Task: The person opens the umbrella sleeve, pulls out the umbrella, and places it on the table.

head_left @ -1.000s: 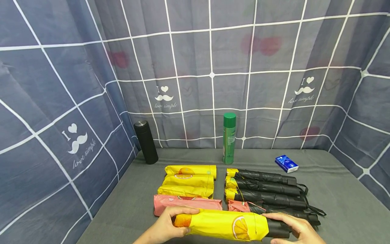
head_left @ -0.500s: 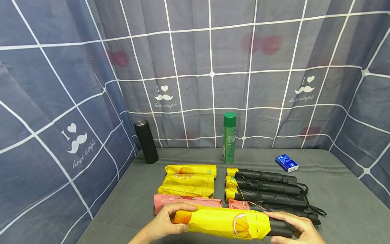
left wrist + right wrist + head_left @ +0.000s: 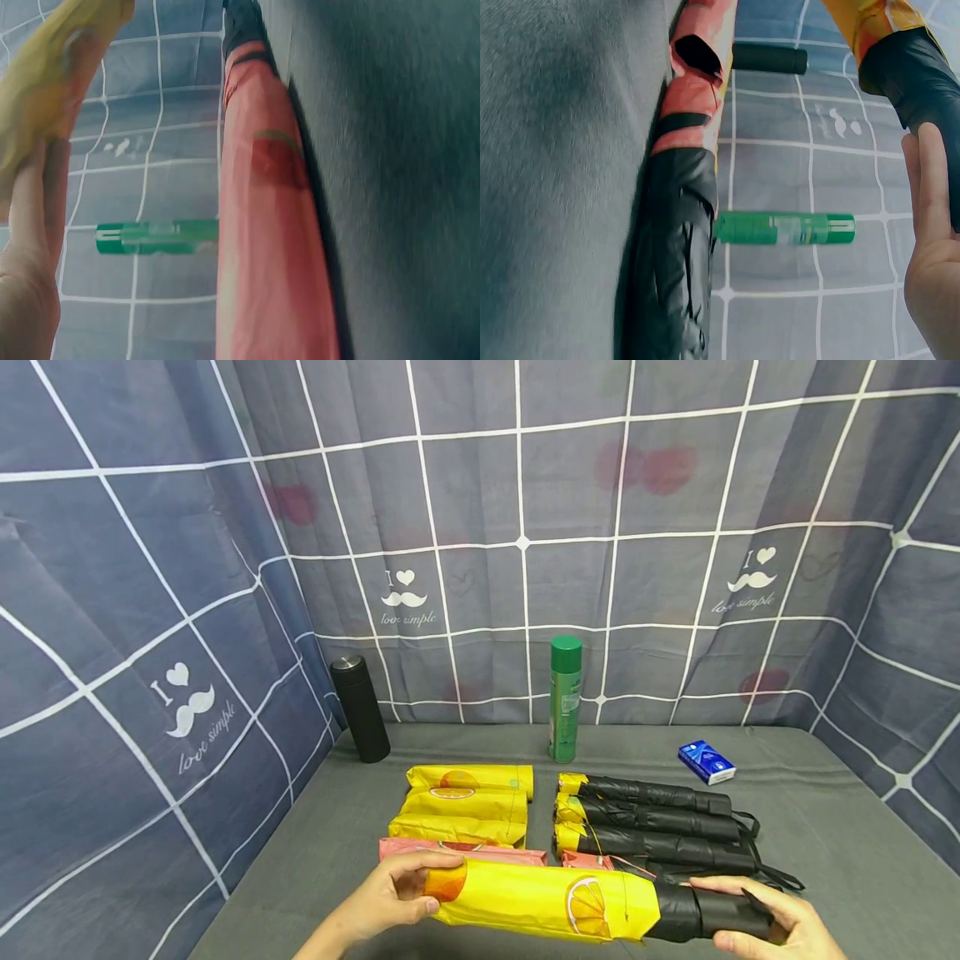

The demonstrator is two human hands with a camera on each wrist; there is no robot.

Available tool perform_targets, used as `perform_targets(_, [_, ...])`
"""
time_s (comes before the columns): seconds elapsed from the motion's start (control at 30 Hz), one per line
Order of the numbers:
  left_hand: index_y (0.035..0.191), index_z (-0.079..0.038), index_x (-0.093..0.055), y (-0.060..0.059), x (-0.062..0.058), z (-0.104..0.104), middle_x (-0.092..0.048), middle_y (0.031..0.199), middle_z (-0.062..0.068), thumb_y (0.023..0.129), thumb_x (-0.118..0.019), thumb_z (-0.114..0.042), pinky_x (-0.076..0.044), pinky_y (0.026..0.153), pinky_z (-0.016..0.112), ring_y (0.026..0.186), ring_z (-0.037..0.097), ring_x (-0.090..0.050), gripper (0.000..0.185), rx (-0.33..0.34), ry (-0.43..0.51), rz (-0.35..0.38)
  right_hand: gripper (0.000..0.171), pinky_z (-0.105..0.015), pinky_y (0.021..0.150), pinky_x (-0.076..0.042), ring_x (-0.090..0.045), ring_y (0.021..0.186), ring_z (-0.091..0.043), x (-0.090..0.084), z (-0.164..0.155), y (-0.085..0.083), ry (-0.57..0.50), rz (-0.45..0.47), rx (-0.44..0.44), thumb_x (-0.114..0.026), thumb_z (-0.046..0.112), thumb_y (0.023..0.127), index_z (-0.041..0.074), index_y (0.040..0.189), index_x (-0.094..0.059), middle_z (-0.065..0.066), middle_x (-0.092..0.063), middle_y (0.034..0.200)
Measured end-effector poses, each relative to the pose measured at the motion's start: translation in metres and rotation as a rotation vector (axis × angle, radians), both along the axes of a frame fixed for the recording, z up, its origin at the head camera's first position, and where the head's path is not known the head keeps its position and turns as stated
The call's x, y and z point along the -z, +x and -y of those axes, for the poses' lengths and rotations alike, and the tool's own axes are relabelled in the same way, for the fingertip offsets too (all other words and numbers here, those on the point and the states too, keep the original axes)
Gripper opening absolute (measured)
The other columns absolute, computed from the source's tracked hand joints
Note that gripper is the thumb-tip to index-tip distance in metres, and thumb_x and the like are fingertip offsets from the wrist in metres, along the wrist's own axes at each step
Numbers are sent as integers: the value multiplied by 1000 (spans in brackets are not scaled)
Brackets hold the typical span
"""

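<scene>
Left hand (image 3: 390, 893) grips the yellow sleeve (image 3: 540, 902) end; right hand (image 3: 780, 922) grips the black umbrella (image 3: 712, 914) protruding from it

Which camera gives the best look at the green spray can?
The head view: the green spray can stands whole and upright by the curtain. The right wrist view also shows it whole but sideways and slightly blurred; the left wrist view shows only part, blurred.

Both hands (image 3: 390, 893) curled, gripping
</scene>
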State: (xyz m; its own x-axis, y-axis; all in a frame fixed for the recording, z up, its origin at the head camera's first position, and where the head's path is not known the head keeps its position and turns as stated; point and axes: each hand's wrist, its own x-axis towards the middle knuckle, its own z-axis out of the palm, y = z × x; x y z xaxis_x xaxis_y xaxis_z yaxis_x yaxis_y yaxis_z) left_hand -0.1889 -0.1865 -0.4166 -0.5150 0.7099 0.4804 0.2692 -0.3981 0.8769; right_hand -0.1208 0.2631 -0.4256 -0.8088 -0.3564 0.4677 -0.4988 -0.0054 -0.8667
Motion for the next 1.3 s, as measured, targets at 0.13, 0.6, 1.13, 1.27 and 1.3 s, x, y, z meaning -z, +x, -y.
perform_targets(0.13, [131, 9, -48, -1, -1, 5, -52, 132, 16, 89, -47, 16, -49, 85, 28, 109, 19, -55, 42, -16, -38, -12, 52, -29, 67, -54, -63, 92, -15, 2, -5, 3, 30, -25, 58, -53, -27, 78, -4, 125, -56, -1, -63, 119])
perform_targets(0.6, [126, 7, -55, 2, 0, 26, -59, 125, 11, 86, -48, 20, -49, 82, 23, 104, 13, -57, 42, -142, -60, -88, 51, -33, 68, -54, -64, 89, -19, 13, -22, 7, -73, 96, 60, -44, -27, 82, -1, 125, -57, -3, -64, 117])
perform_targets(1.13, [127, 8, -52, 8, 3, 77, -59, 125, 10, 89, -44, 19, -49, 82, 26, 104, 14, -58, 41, -252, -164, -71, 66, -18, 85, -45, -57, 110, -12, 34, -77, -13, -54, -92, -304, -39, -29, 83, 4, 140, -44, -1, -52, 134])
perform_targets(1.27, [127, 6, -53, 7, 10, 82, -59, 125, 8, 89, -44, 18, -49, 82, 26, 104, 13, -58, 41, -266, -171, -38, 72, -17, 87, -43, -53, 114, -11, 35, -94, -27, 10, -15, -527, -34, -27, 86, 12, 147, -34, 0, -50, 136])
perform_targets(1.3, [127, 5, -54, 7, 13, 82, -59, 125, 7, 89, -44, 18, -49, 82, 25, 104, 12, -58, 41, -269, -170, -20, 78, -16, 84, -44, -54, 111, -8, 35, -98, -28, 64, -32, -490, -35, -31, 83, 15, 146, -35, 3, -51, 134])
